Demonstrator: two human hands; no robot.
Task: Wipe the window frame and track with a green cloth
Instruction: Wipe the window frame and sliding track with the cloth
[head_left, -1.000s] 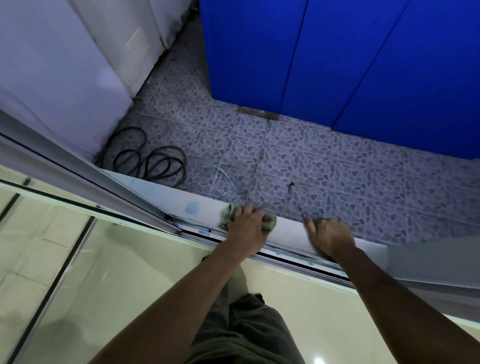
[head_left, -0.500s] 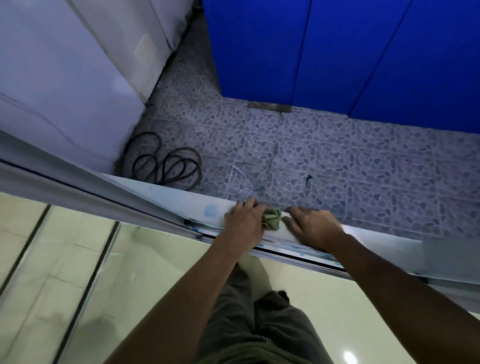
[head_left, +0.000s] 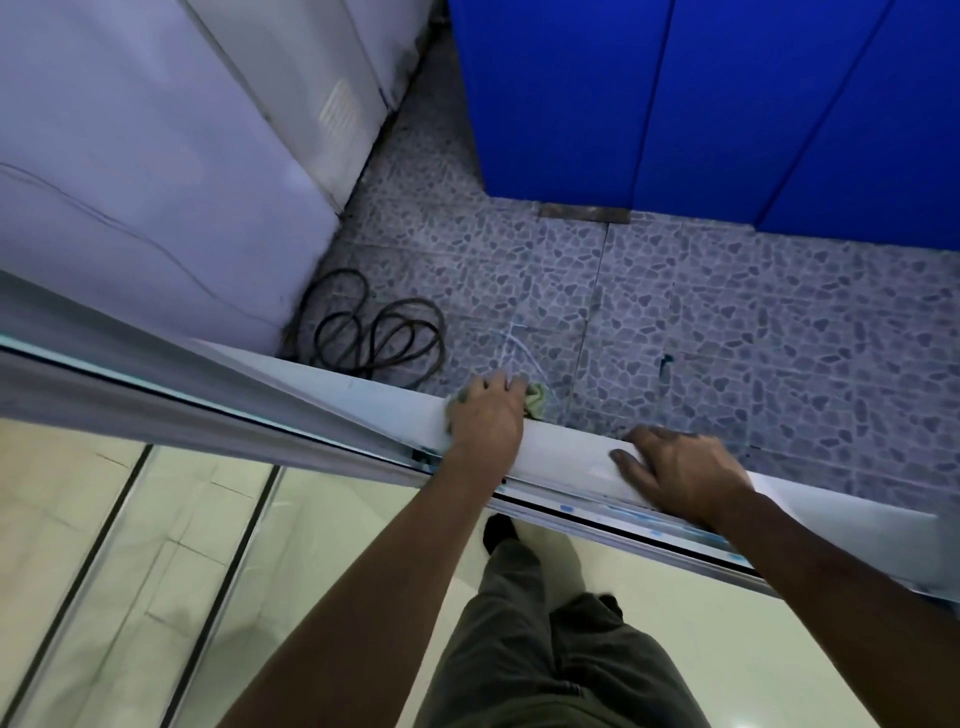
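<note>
Left hand (head_left: 485, 415) pressed down over crumpled green cloth (head_left: 536, 401) on flat white top ledge of window frame (head_left: 566, 453), fingers curled over the far edge, cloth bunched beneath and peeking out to the right. Right hand (head_left: 675, 470) laid flat and relaxed on the same ledge, apart from the cloth, holding nothing. For a clean pass: cloth best spread wider, pressure kept even, strokes run lengthwise. Dark recessed track (head_left: 613, 512) on the near side judged not yet wiped. Ledge open toward the left; far edge drops to grey pebble-patterned floor tiles (head_left: 753, 322), coiled black hose (head_left: 379, 332) below.
</note>
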